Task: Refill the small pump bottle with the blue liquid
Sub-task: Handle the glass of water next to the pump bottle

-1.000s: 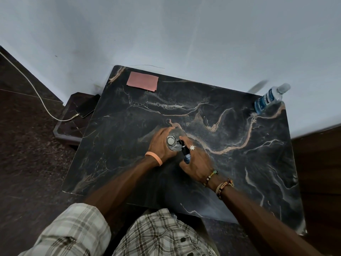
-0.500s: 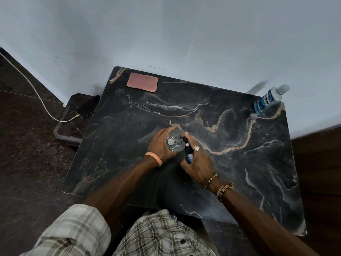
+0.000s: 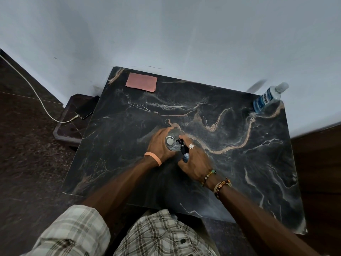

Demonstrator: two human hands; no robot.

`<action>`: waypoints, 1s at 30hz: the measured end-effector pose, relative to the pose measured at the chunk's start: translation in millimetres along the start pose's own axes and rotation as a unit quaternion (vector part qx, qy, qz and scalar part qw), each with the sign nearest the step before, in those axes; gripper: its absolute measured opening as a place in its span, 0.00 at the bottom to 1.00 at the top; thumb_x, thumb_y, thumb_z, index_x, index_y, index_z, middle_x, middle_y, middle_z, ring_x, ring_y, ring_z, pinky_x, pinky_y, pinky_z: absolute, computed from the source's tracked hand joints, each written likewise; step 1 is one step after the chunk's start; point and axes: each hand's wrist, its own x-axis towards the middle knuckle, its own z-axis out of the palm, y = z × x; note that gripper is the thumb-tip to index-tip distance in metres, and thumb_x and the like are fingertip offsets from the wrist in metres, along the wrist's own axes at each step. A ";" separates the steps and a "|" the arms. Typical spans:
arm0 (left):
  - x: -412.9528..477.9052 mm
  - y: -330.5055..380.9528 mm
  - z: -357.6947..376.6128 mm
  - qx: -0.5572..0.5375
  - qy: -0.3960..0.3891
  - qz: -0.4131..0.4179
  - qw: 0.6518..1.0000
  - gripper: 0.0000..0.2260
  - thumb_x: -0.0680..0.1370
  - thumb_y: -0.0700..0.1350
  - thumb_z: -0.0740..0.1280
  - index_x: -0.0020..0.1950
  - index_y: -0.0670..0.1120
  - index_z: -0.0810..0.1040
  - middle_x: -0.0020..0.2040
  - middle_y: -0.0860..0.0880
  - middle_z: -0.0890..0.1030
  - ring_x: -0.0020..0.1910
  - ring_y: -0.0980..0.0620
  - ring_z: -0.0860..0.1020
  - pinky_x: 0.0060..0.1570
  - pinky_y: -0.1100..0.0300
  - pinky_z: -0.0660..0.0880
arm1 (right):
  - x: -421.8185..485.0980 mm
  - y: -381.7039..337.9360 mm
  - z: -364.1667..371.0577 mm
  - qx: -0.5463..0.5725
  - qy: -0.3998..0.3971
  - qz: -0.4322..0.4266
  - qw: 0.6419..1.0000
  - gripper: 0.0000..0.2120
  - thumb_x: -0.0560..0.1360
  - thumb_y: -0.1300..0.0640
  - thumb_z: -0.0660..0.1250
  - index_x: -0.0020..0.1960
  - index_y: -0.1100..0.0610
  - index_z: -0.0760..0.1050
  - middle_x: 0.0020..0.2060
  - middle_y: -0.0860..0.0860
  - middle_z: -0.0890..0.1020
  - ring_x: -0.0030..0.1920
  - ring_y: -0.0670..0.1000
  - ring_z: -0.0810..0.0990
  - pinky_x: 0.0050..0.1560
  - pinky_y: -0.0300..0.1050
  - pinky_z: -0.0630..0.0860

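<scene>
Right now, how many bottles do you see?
2: small pump bottle in the right hand, mouthwash bottle at the table's far right corner. Left hand holds a clear container: unsure.

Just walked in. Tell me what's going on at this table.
A person is working at a dark marble table. Their left hand wraps round a clear container, and their right hand grips the small pump bottle, which has its black pump on and shows some blue. The two vessels are held side by side mid-table. The large bottle of blue liquid stands capped at the far right corner, untouched. Whether anything is flowing cannot be told.
</scene>
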 end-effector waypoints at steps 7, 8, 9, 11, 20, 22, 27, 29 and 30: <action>1.2 0.3 -1.1 -0.016 0.000 0.004 1.000 0.32 0.63 0.56 0.78 0.65 0.50 0.73 0.58 0.50 0.79 0.57 0.51 0.76 0.60 0.53 0.72 | -0.3 2.7 -0.2 -0.017 -0.007 0.000 1.000 0.42 0.68 0.53 0.67 0.75 0.36 0.49 0.57 0.52 0.78 0.44 0.50 0.78 0.40 0.45 0.77; 1.3 0.1 -0.9 -0.014 0.000 0.004 1.000 0.33 0.63 0.55 0.78 0.65 0.49 0.73 0.58 0.50 0.79 0.58 0.50 0.76 0.60 0.53 0.72 | -0.2 3.1 -0.4 -0.029 -0.016 0.002 0.999 0.41 0.68 0.52 0.66 0.75 0.36 0.50 0.54 0.52 0.79 0.42 0.50 0.78 0.38 0.46 0.77; 1.0 -0.2 -0.7 -0.013 -0.001 0.004 1.000 0.33 0.63 0.55 0.78 0.66 0.49 0.73 0.59 0.49 0.79 0.58 0.50 0.76 0.60 0.53 0.72 | -0.1 2.9 -0.6 -0.031 -0.021 0.002 0.999 0.41 0.68 0.52 0.66 0.74 0.36 0.50 0.54 0.52 0.79 0.41 0.49 0.77 0.36 0.44 0.75; 0.6 1.0 -1.2 -0.017 -0.001 0.004 1.000 0.32 0.63 0.55 0.78 0.65 0.50 0.73 0.58 0.50 0.79 0.58 0.50 0.76 0.60 0.53 0.72 | 1.2 2.3 -0.2 -0.004 -0.005 0.001 1.000 0.43 0.68 0.54 0.67 0.75 0.35 0.48 0.56 0.50 0.78 0.42 0.46 0.75 0.36 0.36 0.70; 0.2 4.5 -6.7 -0.033 0.005 0.019 0.999 0.30 0.65 0.55 0.78 0.63 0.50 0.74 0.56 0.50 0.80 0.56 0.52 0.76 0.59 0.56 0.73 | 5.8 0.9 2.3 -0.028 -0.011 -0.002 1.000 0.41 0.69 0.50 0.66 0.76 0.37 0.49 0.50 0.47 0.77 0.40 0.46 0.74 0.38 0.40 0.70; 1.2 6.3 -8.1 -0.041 0.001 0.023 0.999 0.28 0.65 0.57 0.78 0.62 0.51 0.74 0.55 0.53 0.80 0.55 0.55 0.77 0.58 0.58 0.73 | 5.1 3.1 3.2 0.030 0.001 0.006 1.000 0.46 0.68 0.52 0.68 0.77 0.37 0.44 0.49 0.45 0.76 0.39 0.45 0.75 0.37 0.39 0.72; 0.4 5.0 -11.0 -0.050 0.015 0.010 0.999 0.28 0.65 0.55 0.79 0.61 0.54 0.74 0.53 0.57 0.78 0.52 0.59 0.76 0.56 0.63 0.71 | -0.7 8.5 1.5 0.073 0.019 -0.009 0.997 0.47 0.66 0.50 0.67 0.78 0.40 0.45 0.56 0.44 0.77 0.47 0.42 0.77 0.47 0.36 0.74; 1.0 3.4 -11.1 -0.052 0.013 0.004 0.999 0.29 0.64 0.53 0.79 0.62 0.52 0.74 0.54 0.54 0.79 0.54 0.55 0.76 0.57 0.60 0.72 | -0.9 10.7 2.0 0.106 0.012 -0.017 0.994 0.45 0.68 0.52 0.68 0.78 0.42 0.47 0.69 0.45 0.70 0.63 0.40 0.70 0.61 0.35 0.67; 1.6 2.1 -11.3 -0.050 0.012 0.000 0.999 0.30 0.63 0.52 0.80 0.62 0.52 0.74 0.54 0.53 0.80 0.54 0.54 0.77 0.57 0.59 0.73 | -1.0 12.5 2.9 0.121 0.016 -0.019 0.992 0.43 0.70 0.53 0.68 0.78 0.42 0.48 0.71 0.44 0.66 0.67 0.38 0.65 0.65 0.35 0.63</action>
